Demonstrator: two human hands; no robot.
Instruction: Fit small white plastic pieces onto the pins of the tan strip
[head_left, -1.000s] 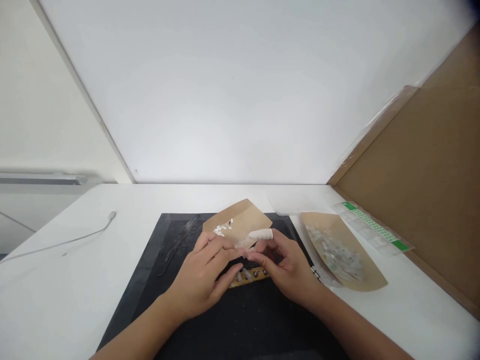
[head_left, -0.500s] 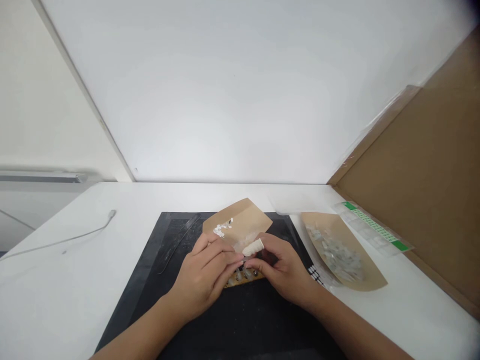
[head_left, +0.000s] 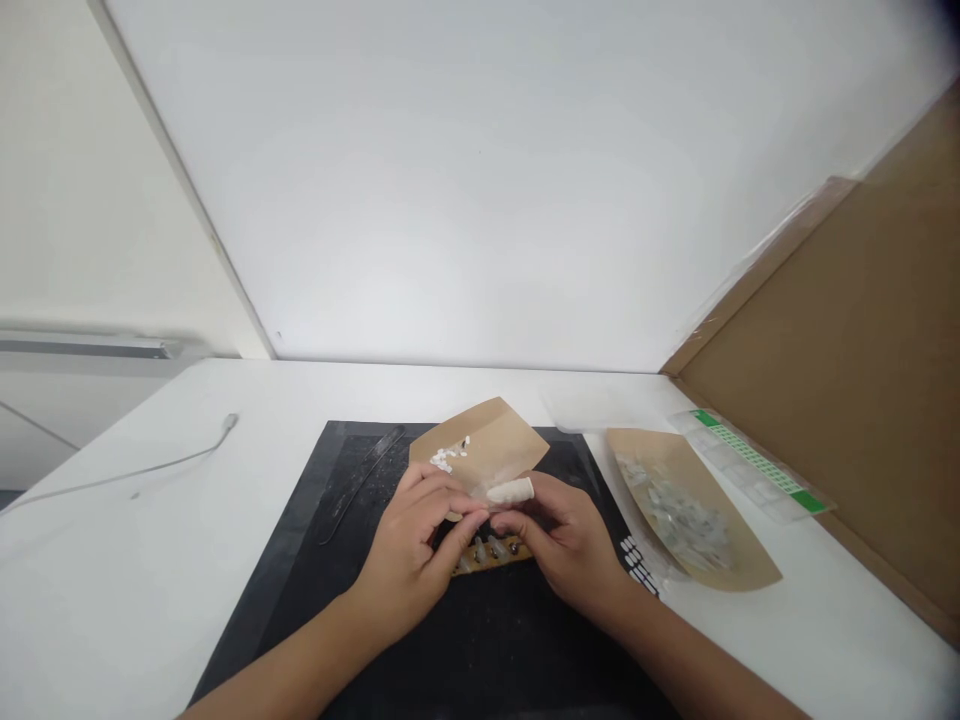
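Observation:
Over the black mat my left hand [head_left: 420, 535] is closed, its thumb and fingertips pinched together close to the right thumb. My right hand [head_left: 574, 530] is closed as well and meets it fingertip to fingertip. A white finger cot [head_left: 511, 491] covers its index finger. Whatever sits between the fingertips is hidden or too small to name. Just below them lies a yellowish strip [head_left: 487, 562] with several small translucent pieces and dark round spots along it. Behind the hands rests a brown paper tray [head_left: 495, 430] with small white pieces [head_left: 442, 458] in it.
Dark tweezers [head_left: 352, 495] lie on the black mat [head_left: 450, 650], left of the hands. To the right stand a brown tray [head_left: 739, 530] of translucent pieces, a clear case with green labels [head_left: 806, 500] and small white pieces in rows [head_left: 639, 567]. A cable [head_left: 187, 458] lies far left.
My left thumb has moved up against its fingertips, beside the right thumb. More of the yellowish strip shows below the hands. The whole view has shifted slightly.

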